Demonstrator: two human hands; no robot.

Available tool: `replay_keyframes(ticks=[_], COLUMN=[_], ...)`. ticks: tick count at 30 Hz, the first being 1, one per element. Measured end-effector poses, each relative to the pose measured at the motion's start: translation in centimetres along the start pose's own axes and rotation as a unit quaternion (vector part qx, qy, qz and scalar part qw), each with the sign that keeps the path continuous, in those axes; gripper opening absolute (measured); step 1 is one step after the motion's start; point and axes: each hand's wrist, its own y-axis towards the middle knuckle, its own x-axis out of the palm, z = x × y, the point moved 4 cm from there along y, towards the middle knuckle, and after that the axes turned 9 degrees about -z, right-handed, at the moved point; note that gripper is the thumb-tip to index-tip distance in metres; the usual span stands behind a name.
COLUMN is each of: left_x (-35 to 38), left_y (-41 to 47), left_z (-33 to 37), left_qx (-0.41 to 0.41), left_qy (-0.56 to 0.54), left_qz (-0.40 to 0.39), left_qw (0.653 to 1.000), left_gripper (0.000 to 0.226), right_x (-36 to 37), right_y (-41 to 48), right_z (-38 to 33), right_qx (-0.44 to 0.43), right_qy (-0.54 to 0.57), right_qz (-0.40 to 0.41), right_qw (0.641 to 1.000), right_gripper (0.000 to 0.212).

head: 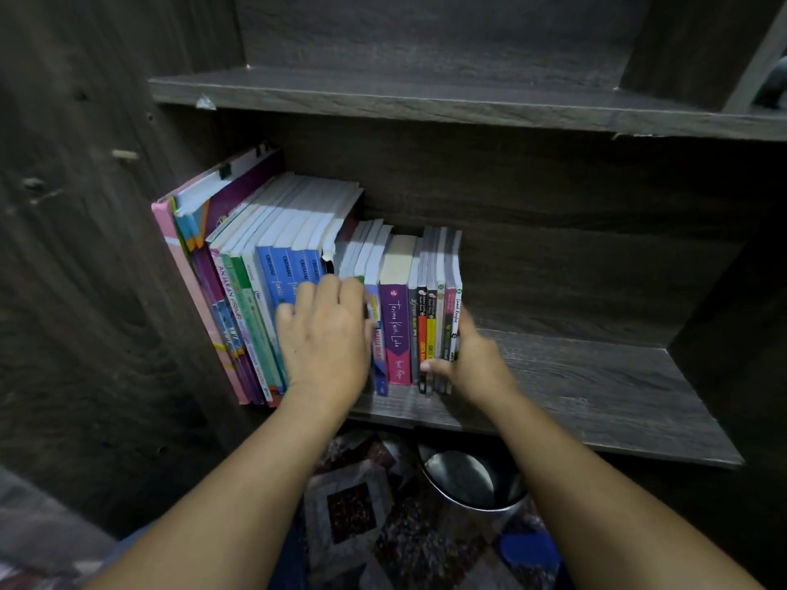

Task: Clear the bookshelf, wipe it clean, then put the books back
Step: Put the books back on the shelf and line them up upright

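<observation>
A row of books (396, 325) stands upright on the dark wooden shelf (596, 385), packed against its left wall. Tall pink and purple books (191, 266) lean at the far left, blue-spined ones (289, 270) sit in the middle, and thin small ones (443, 317) end the row on the right. My left hand (323, 334) lies flat against the spines of the middle books, fingers straight. My right hand (472, 359) grips the thin books at the right end, thumb across their spines and fingers behind the last cover.
The right half of the shelf board is bare wood. An upper shelf (426, 95) runs above with a vertical divider (702, 49) at the right. Below the shelf, a metal bowl (468, 479) sits on a patterned rug (383, 525).
</observation>
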Motion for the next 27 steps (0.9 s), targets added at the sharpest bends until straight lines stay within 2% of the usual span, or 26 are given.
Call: replay_keyframes(ticks=[4,8,11,17,22,27], left_x=[0.2,0.8,2.1,2.3,2.4,2.1], left_y=[-0.3,-0.2,-0.1,1.2,0.8,0.6], left_z=[2.7,4.3,5.1,4.7,6.1,6.6], left_qx=[0.077,0.114,0.127,0.119,0.121,0.104], left_qy=[-0.042,-0.052,-0.019,-0.047,-0.019,-0.035], left_qz=[0.023,0.004,-0.030,-0.008,-0.051,-0.012], left_qw=[0.996,0.992,0.991,0.992,0.991,0.994], left_gripper=[0.042,0.052,0.065,0.050,0.067,0.052], right_x=[-0.2,-1.0,-2.0,-3.1,-3.5,-4.5], right_y=[0.1,0.2,0.0,-1.1,-1.7,-2.4], right_z=[-0.1,0.2,0.4,-0.3,0.1,0.2], right_qx=[-0.013,-0.025,-0.040,-0.090,-0.093,-0.099], right_qy=[-0.013,-0.020,-0.027,0.015,0.034,0.054], right_qz=[0.011,-0.051,-0.048,-0.022,-0.025,-0.021], right_qw=[1.000,0.998,0.998,0.996,0.995,0.993], right_gripper=[0.103,0.119,0.112,0.090,0.086,0.084])
